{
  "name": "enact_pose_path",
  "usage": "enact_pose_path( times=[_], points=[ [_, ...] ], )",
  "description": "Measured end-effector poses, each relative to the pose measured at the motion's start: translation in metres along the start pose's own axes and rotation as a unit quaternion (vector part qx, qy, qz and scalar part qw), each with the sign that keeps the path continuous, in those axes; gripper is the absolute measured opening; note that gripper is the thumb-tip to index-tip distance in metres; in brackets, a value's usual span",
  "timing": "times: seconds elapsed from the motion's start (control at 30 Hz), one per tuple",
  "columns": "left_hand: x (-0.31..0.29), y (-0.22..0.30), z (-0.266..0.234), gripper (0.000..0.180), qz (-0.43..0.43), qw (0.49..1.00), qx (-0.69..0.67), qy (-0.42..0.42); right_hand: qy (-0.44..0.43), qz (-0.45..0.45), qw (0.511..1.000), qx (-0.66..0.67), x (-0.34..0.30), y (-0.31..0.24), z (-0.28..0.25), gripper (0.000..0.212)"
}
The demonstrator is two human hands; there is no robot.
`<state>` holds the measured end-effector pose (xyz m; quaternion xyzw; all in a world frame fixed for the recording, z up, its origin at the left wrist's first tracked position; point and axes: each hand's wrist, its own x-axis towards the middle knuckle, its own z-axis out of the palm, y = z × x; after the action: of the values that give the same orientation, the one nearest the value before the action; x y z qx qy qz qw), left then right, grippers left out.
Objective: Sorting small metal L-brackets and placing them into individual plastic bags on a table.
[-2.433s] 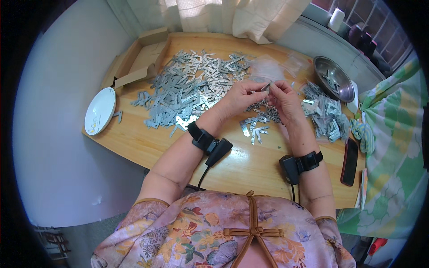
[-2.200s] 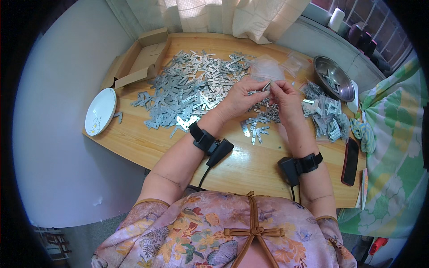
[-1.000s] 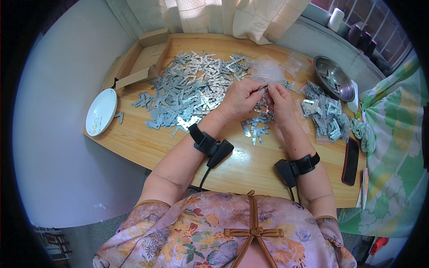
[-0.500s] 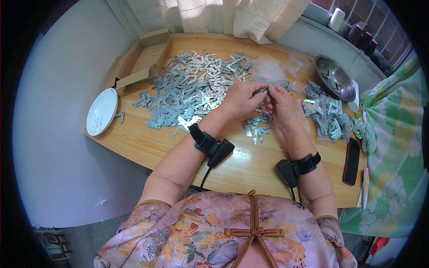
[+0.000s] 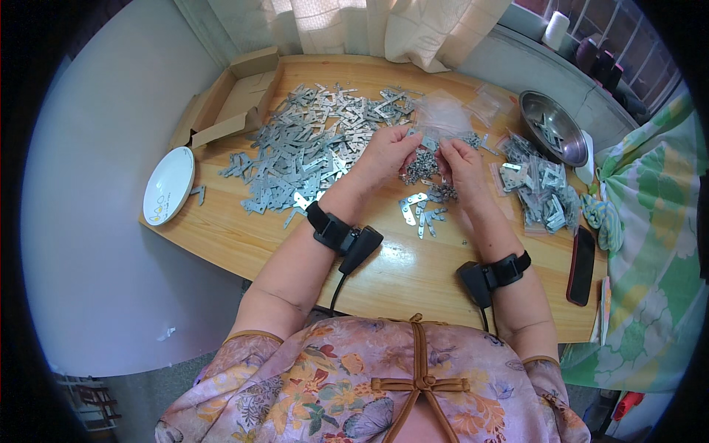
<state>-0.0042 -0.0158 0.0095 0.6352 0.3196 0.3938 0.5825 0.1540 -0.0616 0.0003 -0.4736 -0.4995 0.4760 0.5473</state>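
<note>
My left hand (image 5: pixel 389 153) is closed, thumb and fingertips pinched together above the pile of small screws (image 5: pixel 422 167). My right hand (image 5: pixel 461 161) is closed too, a short way to the right, also in a pinch. What either hand holds is too small and partly hidden to make out; a greyish glint shows between them. Left of my left hand spreads a large heap of flat metal corner brackets (image 5: pixel 310 140). A few L-shaped brackets (image 5: pixel 408 210) lie just on the near side of the screws. Beyond my hands are clear plastic bags (image 5: pixel 442 114).
Filled plastic bags of brackets (image 5: pixel 545 190) lie at the right, by a steel bowl (image 5: pixel 563 151) with brackets in it. A phone (image 5: pixel 580 267) lies near the right edge. At the left are a white plate (image 5: pixel 168 186) and an open cardboard box (image 5: pixel 235 96).
My hands were together at the fingertips over the screws. Now they have moved apart, the left hand slightly left and away from me, uncovering the screw pile.
</note>
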Motion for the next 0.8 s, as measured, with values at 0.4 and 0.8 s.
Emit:
enact_pose_path(
  times=[0.4, 0.8],
  points=[
    [-0.004, 0.004, 0.001, 0.026, -0.100, 0.995, 0.006, -0.022, -0.008, -0.009, 1.000, -0.022, -0.002, -0.004, 0.004, 0.014],
    [-0.008, -0.001, 0.001, 0.026, -0.105, 0.992, -0.067, -0.030, 0.025, -0.299, 0.918, -0.258, -0.005, 0.001, 0.000, 0.005]
  ],
)
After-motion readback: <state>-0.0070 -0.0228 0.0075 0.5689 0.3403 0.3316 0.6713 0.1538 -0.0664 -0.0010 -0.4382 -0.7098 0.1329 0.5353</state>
